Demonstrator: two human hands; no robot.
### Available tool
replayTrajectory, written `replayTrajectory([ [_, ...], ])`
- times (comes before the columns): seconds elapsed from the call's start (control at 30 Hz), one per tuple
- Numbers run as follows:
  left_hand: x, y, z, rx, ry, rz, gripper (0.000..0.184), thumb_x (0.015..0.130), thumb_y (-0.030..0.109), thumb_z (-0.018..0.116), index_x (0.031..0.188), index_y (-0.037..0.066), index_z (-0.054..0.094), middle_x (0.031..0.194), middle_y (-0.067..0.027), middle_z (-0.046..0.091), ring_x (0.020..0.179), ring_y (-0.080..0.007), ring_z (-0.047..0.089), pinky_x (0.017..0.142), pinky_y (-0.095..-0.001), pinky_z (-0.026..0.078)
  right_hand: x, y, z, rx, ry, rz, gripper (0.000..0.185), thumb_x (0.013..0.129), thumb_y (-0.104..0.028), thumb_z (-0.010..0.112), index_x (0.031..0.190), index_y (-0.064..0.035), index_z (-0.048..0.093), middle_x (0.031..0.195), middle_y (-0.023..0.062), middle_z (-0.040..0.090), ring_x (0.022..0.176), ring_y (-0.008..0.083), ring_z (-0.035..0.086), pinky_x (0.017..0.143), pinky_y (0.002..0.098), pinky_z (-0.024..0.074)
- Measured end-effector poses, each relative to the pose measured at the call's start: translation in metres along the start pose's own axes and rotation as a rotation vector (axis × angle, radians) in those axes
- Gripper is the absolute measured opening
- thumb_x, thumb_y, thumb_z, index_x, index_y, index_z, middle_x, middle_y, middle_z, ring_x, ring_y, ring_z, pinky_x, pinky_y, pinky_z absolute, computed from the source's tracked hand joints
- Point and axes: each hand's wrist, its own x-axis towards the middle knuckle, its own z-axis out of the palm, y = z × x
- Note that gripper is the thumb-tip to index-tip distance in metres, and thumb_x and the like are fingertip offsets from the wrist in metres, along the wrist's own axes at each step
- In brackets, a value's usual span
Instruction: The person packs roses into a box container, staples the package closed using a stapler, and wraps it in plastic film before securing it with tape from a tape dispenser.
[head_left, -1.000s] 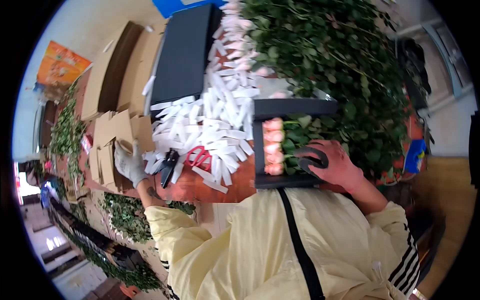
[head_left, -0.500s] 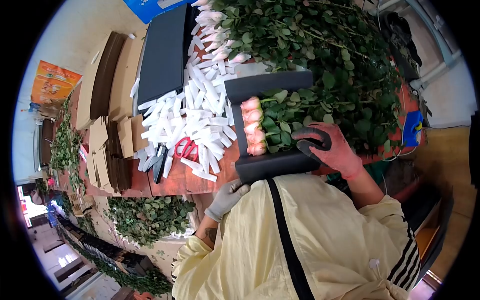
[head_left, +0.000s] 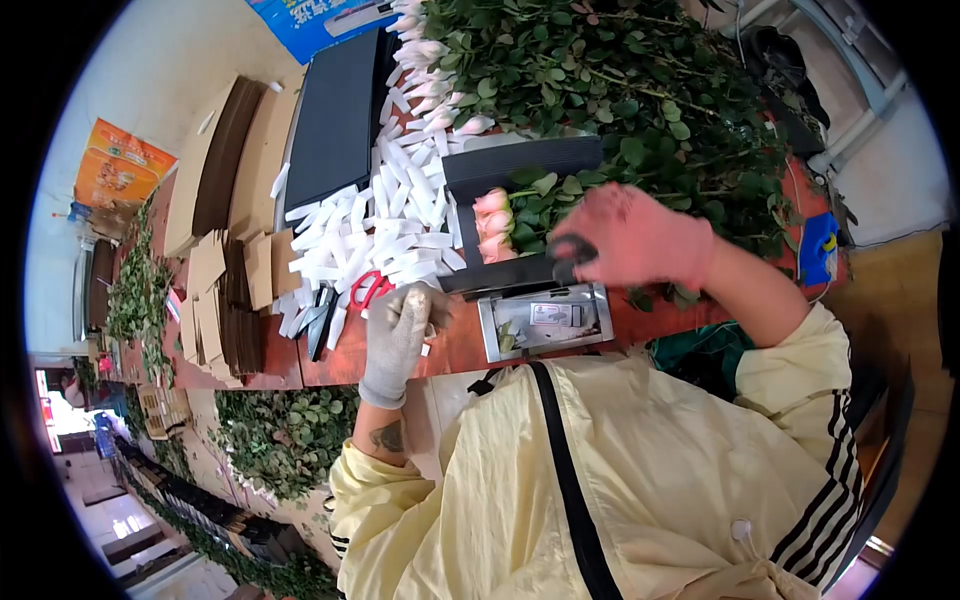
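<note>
Pink roses (head_left: 492, 226) lie in a row inside a folded black sleeve (head_left: 522, 161), their leafy stems running right. My right hand (head_left: 630, 240), in a pink glove with dark fingertips, is over the sleeve's near edge and the stems, fingers curled together; what they hold is hidden. My left hand (head_left: 402, 325), in a pale grey glove, is raised over the table's front edge, its fingers bent; whether it pinches something small is unclear. Between the sleeve and my body lies a metal-framed tray (head_left: 548, 322) with a label. Red-handled scissors (head_left: 370, 290) lie just beyond my left hand.
White foam strips (head_left: 345, 235) are heaped on the red table (head_left: 330, 368). Cardboard pieces (head_left: 210, 290) and a black board stack (head_left: 335, 120) are at left. Leafy rose stems (head_left: 600, 80) cover the back right. A blue item (head_left: 817, 250) lies at the right edge.
My left hand went from the cardboard to the front of my body, then up above the table edge. The sleeve and roses shifted away from me, showing the tray. My right hand moved onto the sleeve's edge.
</note>
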Motion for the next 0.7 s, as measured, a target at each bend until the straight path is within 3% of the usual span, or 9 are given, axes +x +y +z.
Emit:
replayTrajectory([
  [0.1,0.014,0.002,0.002,0.056,0.314,0.100,0.033,0.094,0.027,0.050,0.091,-0.002,0.064,0.075,-0.0028,0.062,0.066,-0.0063,0.053,0.058,-0.0200,0.042,0.020,0.017,-0.006,0.066,0.002,0.128,0.033,0.071,-0.030,0.066,0.097,-0.0102,0.063,0.092,0.0071,0.062,0.093,0.0272,0.057,0.085,0.0357,0.0433],
  [0.23,0.024,-0.015,0.012,-0.009,0.166,0.044,0.027,0.089,0.018,0.056,0.108,-0.001,0.060,0.087,-0.0023,0.062,0.074,-0.0071,0.054,0.065,-0.0208,0.044,0.020,0.018,-0.004,0.180,-0.011,0.047,0.034,0.071,-0.028,0.066,0.095,-0.0055,0.063,0.092,0.0105,0.062,0.086,0.0280,0.059,0.082,0.0361,0.0453],
  [0.37,0.020,-0.017,0.013,-0.137,0.149,0.138,0.027,0.087,0.016,0.058,0.107,-0.002,0.060,0.097,-0.0058,0.061,0.082,-0.0096,0.055,0.074,-0.0242,0.046,0.007,0.006,0.004,0.358,-0.181,-0.061,0.038,0.072,-0.029,0.066,0.105,-0.0091,0.062,0.104,0.0147,0.060,0.104,0.0292,0.055,0.093,0.0371,0.0419],
  [0.43,0.014,-0.026,0.006,-0.030,0.014,0.203,0.033,0.086,0.023,0.061,0.108,-0.003,0.059,0.109,-0.0105,0.059,0.093,-0.0144,0.056,0.082,-0.0275,0.046,0.004,0.008,0.018,0.245,-0.024,-0.119,0.037,0.074,-0.028,0.064,0.107,-0.0102,0.061,0.111,0.0145,0.057,0.110,0.0304,0.052,0.097,0.0367,0.0388],
  [0.5,0.012,-0.022,0.006,-0.019,0.007,0.279,0.025,0.081,0.015,0.062,0.102,0.001,0.062,0.111,-0.0118,0.058,0.097,-0.0175,0.057,0.084,-0.0315,0.046,0.014,0.023,0.015,0.739,-0.297,-0.072,0.059,0.074,-0.036,0.067,0.124,-0.0078,0.053,0.124,0.0130,0.050,0.114,0.0295,0.047,0.100,0.0373,0.0361],
  [0.57,0.007,-0.030,0.003,0.111,0.028,0.440,0.019,0.073,0.005,0.064,0.092,0.003,0.065,0.112,-0.0140,0.057,0.099,-0.0213,0.057,0.085,-0.0328,0.045,0.014,0.043,0.016,0.875,-0.300,-0.120,0.064,0.072,-0.040,0.067,0.126,-0.0094,0.051,0.129,0.0136,0.047,0.119,0.0305,0.044,0.102,0.0379,0.0337],
  [0.6,0.005,-0.027,0.006,0.173,0.076,0.475,0.018,0.067,-0.001,0.065,0.085,0.004,0.065,0.109,-0.0136,0.058,0.095,-0.0228,0.057,0.082,-0.0312,0.045,0.010,0.041,0.020,0.878,-0.296,-0.117,0.064,0.072,-0.040,0.067,0.126,-0.0094,0.051,0.129,0.0136,0.047,0.119,0.0305,0.044,0.102,0.0379,0.0337],
  [0.67,0.000,-0.026,0.010,0.241,0.082,0.425,0.017,0.066,-0.002,0.065,0.082,0.003,0.065,0.106,-0.0132,0.059,0.094,-0.0230,0.057,0.081,-0.0314,0.045,-0.002,0.026,0.030,0.080,-0.109,-0.179,0.071,0.070,-0.044,0.069,0.129,-0.0108,0.048,0.133,0.0145,0.043,0.122,0.0324,0.040,0.103,0.0399,0.0318],
  [0.7,-0.004,-0.027,0.012,0.310,0.086,0.374,0.016,0.065,-0.003,0.065,0.079,0.003,0.064,0.104,-0.0129,0.059,0.092,-0.0231,0.057,0.080,-0.0316,0.045,-0.006,0.018,0.035,0.094,-0.116,-0.173,0.071,0.070,-0.044,0.069,0.129,-0.0108,0.048,0.133,0.0145,0.043,0.122,0.0324,0.040,0.103,0.0399,0.0318],
])
